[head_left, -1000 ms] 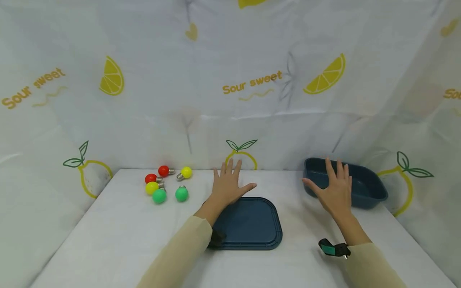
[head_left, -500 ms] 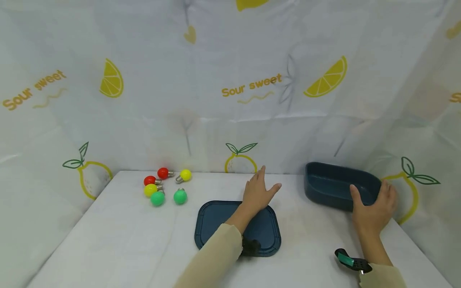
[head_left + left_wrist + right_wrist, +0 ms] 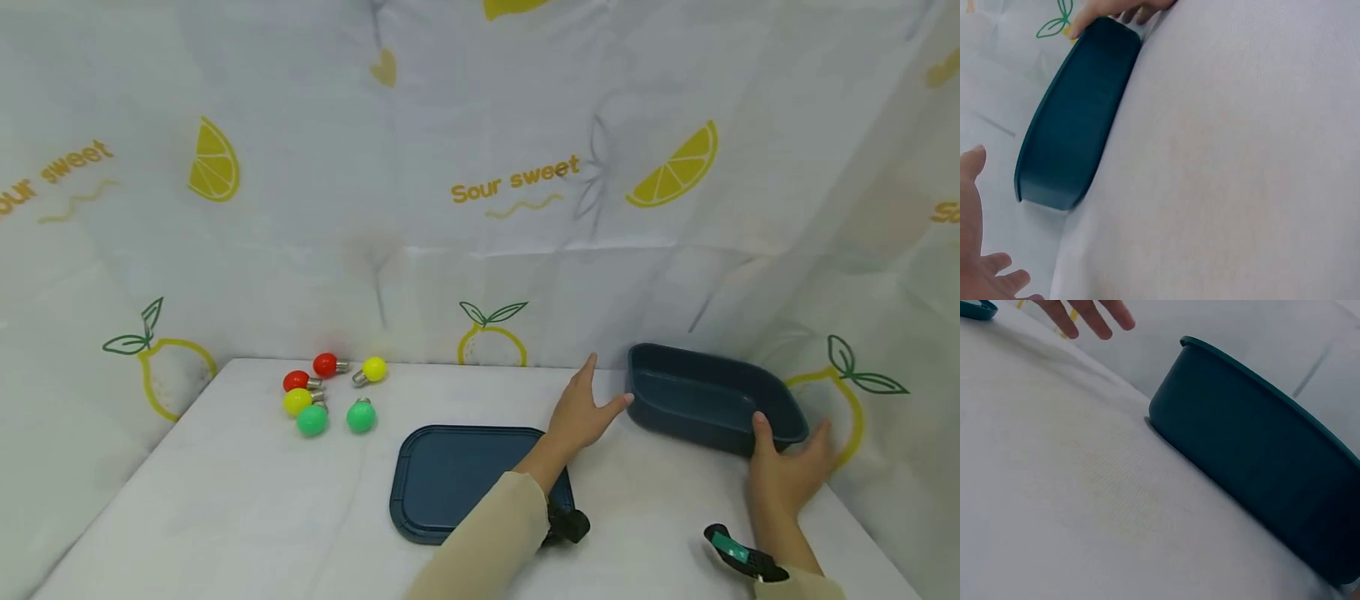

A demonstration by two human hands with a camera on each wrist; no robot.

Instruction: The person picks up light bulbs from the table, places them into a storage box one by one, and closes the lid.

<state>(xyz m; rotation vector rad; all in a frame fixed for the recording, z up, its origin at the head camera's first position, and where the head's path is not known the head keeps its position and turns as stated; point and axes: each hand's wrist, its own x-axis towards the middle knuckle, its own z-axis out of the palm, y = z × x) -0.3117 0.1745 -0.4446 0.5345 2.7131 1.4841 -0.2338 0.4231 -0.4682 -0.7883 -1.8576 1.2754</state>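
A dark blue rectangular bin [image 3: 705, 408] stands at the back right of the table, open side up. My left hand [image 3: 581, 418] is just off its left end, fingers extended and thumb pointing toward it. In the left wrist view a gap shows between that thumb [image 3: 971, 164] and the bin [image 3: 1075, 119]. At the bin's right end is my right hand [image 3: 786, 477], its thumb upright by the front corner and its fingers spread past the end. Whether those fingers bear on the wall is hard to tell. A matching flat lid [image 3: 457, 479] lies partly beneath my left forearm.
Several round bulbs lie at the back left: red ones [image 3: 326, 364], yellow ones [image 3: 374, 369] and green ones [image 3: 362, 416]. A white cloth printed with lemons [image 3: 491, 346] hangs close behind the table [image 3: 247, 517]. Each wrist wears a black strap [image 3: 742, 557].
My left hand has moved right, from over the lid to beside the bin's left end. My right hand has gone from the bin's front to its right end. The bulbs stay put.
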